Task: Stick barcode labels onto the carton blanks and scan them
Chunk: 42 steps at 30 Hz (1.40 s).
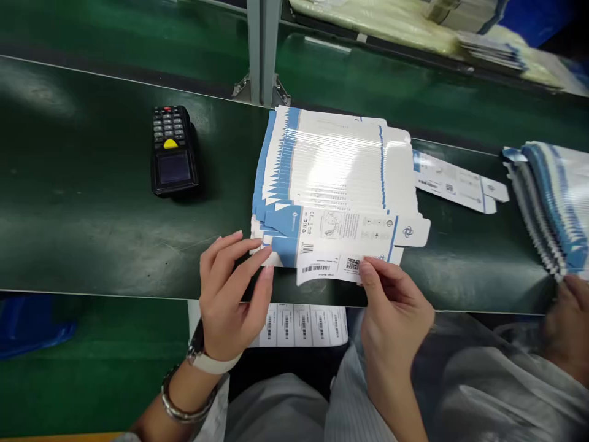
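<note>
A fanned stack of flat white-and-blue folding cartons (340,162) lies on the dark green bench, the nearest carton showing printed drawings and a small logo flap. Between thumb and fingers, my right hand (396,307) pinches the right end of a white label (317,269) with a barcode and QR code. The label lies along the front edge of that carton, its lower edge curling; how much of it touches the carton, I cannot tell. My left hand (237,294) is open, fingers stretched out, with its fingertips at the carton's blue left end.
A black handheld scanner (173,150) lies at the left. Below the bench edge hangs a sheet of labels (299,325). One loose carton (460,181) lies right of the stack. Farther right, another person's hand (570,325) is at a second carton stack (561,202). A metal post (263,49) stands behind.
</note>
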Motion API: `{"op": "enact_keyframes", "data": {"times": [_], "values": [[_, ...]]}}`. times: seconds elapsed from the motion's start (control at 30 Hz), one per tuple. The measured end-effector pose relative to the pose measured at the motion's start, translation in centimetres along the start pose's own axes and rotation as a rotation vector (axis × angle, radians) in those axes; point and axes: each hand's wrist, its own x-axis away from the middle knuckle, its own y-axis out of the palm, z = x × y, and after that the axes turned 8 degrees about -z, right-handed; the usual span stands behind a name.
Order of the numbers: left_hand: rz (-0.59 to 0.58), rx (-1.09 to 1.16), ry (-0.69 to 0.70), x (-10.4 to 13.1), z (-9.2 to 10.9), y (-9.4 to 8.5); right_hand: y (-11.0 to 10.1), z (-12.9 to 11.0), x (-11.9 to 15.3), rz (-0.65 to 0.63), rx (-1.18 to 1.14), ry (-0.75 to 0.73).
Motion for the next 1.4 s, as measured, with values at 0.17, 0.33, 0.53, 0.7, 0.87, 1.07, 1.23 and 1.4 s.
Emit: {"op": "enact_keyframes", "data": {"times": [0.17,0.33,0.53,0.7,0.87,1.07,1.23,1.4], "values": [[0.031,-0.046,0.058,0.5,0.3,-0.2,0.5,-0.2,0.1,-0.019,0.083,-0.147],[-0.075,-0.123,0.071,1.1,1.1,-0.1,0.5,-0.6,0.1,-0.013,0.209,-0.341],[-0.161,-0.229,0.002,1.0,1.3,0.2,0.3,-1.0,0.3,-0.025,0.227,-0.337],[-0.188,-0.287,0.002,0.9,1.3,0.3,0.3,-1.1,0.5,-0.047,0.142,-0.227],[-0.200,-0.317,-0.003,0.9,1.3,0.5,0.4,-0.9,0.3,-0.058,0.102,-0.169],[-0.199,-0.337,-0.008,0.9,1.4,0.8,0.4,-0.6,0.1,-0.080,0.068,-0.144],[-0.182,-0.346,-0.015,0.8,1.5,0.9,0.5,-0.5,0.0,-0.075,0.085,-0.132],[-0.190,-0.354,-0.020,0.8,1.4,1.0,0.5,-0.5,0.0,-0.081,0.079,-0.133]]}}
